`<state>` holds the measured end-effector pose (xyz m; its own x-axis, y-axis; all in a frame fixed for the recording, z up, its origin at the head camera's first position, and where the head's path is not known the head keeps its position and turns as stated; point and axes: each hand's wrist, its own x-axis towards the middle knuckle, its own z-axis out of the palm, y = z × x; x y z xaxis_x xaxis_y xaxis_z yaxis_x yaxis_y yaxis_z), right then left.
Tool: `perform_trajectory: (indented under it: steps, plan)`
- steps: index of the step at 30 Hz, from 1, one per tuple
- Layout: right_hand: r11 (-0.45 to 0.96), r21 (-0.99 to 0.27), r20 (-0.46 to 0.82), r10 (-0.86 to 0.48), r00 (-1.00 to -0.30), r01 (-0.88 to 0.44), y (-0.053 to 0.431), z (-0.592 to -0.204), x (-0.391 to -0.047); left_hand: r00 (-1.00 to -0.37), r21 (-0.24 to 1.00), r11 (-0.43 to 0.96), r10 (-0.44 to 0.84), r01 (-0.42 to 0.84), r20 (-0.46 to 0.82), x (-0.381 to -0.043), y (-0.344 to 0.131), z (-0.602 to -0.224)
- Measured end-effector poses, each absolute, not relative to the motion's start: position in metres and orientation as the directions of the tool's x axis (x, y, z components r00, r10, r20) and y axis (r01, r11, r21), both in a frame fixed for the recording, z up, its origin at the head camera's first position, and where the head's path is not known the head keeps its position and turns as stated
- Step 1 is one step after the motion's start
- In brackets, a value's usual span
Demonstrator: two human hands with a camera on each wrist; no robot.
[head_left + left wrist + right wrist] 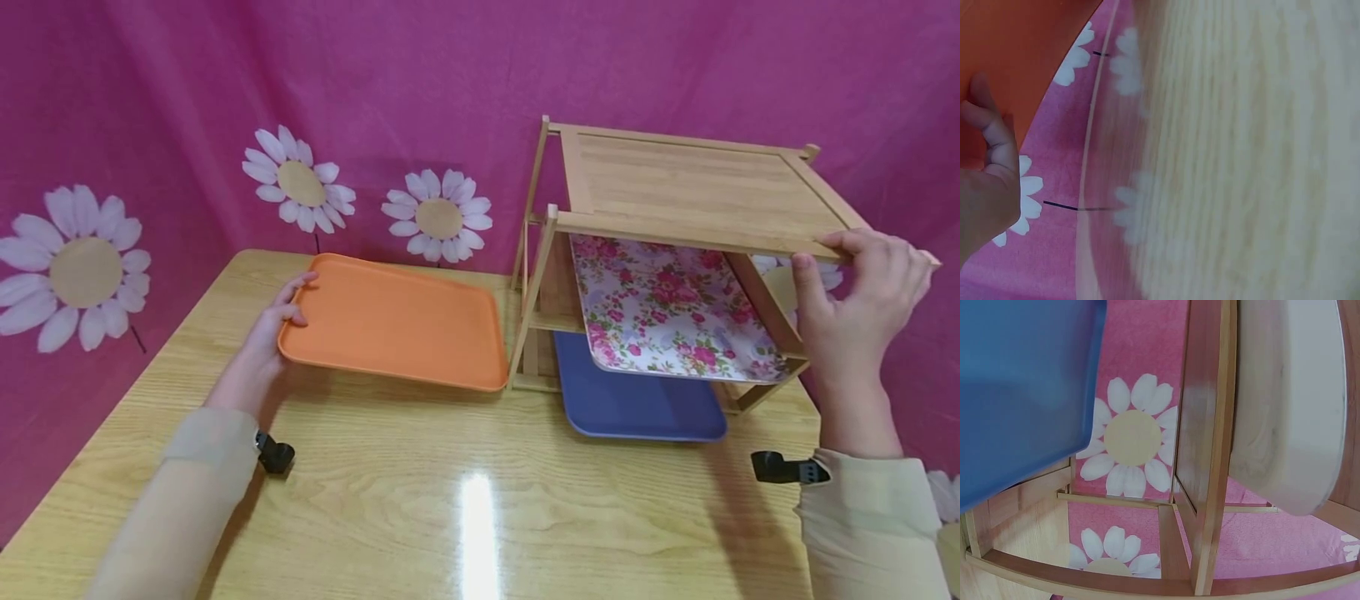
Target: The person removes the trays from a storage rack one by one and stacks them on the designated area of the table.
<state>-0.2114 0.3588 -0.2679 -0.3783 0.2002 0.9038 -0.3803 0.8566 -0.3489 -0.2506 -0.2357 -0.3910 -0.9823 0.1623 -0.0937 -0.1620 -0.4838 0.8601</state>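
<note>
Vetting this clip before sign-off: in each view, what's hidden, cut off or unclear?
- Head: back of the dark blue rectangular tray, hidden by the white rectangular tray with pink flowers.
- Head: that flowered tray's back edge, hidden by the flat top of the pale wooden rack.
- Left wrist: most of the orange rectangular tray, cut off by the frame's edges.
- Right wrist: the right grip, outside the frame.

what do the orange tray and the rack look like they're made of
The orange tray looks like matte plastic, judging by its even colour and rounded rim, though I can't be sure. The rack seems wood or bamboo, smoothly finished: it's tan with fine grain.
</note>
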Motion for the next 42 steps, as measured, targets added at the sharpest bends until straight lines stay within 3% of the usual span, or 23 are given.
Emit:
perform_trajectory:
  steps: [9,15,20,31,36,42]
  plan:
    - [0.859,-0.350,0.900,0.198,-0.389,-0.374,0.360,-0.269,-0.212,-0.969,0.917,-0.337,0.188,-0.215,-0.159,-0.266,-0.238,-0.394]
    - [0.859,-0.349,0.902,0.200,-0.383,-0.374,0.359,-0.269,-0.212,-0.944,0.955,-0.015,0.158,-0.297,-0.291,-0.275,-0.240,-0.395]
    - [0.861,-0.346,0.909,0.209,-0.361,-0.372,0.358,-0.270,-0.213,-0.948,0.938,0.245,0.141,-0.247,-0.286,-0.283,-0.243,-0.403]
    - [0.876,-0.335,0.904,0.195,-0.381,-0.346,0.362,-0.270,-0.212,-0.939,0.809,0.586,0.247,-0.050,-0.237,-0.284,-0.236,-0.409]
    - [0.874,-0.341,0.905,0.206,-0.371,-0.347,0.361,-0.270,-0.213,-0.935,0.701,0.710,0.204,-0.062,-0.290,-0.285,-0.230,-0.411]
    - [0.867,-0.345,0.906,0.207,-0.369,-0.360,0.359,-0.270,-0.213,-0.940,0.643,0.763,0.168,-0.067,-0.297,-0.287,-0.229,-0.416]
